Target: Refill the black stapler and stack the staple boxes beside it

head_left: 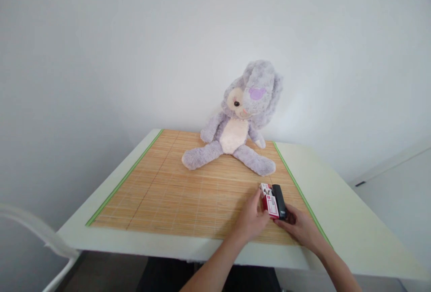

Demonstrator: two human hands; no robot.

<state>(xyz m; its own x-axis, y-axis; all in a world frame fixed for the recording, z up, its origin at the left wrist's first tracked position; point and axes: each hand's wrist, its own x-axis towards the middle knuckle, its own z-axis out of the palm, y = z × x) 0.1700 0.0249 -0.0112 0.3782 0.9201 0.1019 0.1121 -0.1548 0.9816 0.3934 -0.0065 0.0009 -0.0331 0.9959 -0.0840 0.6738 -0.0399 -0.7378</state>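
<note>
A small red and white box (270, 201) lies on the bamboo mat (188, 193) near its right edge, with a black stapler-like object (279, 200) against its right side. My left hand (251, 218) grips the box from the left with curled fingers. My right hand (301, 226) holds the near end of the black object from the right. A grey-purple plush rabbit (240, 121) sits upright at the far side of the mat, leaning on the wall, legs spread toward me.
The mat with green edging covers most of a white table (350, 220) standing against a white wall. A white chair back (40, 238) shows at the lower left. A white cabinet (400, 193) stands to the right.
</note>
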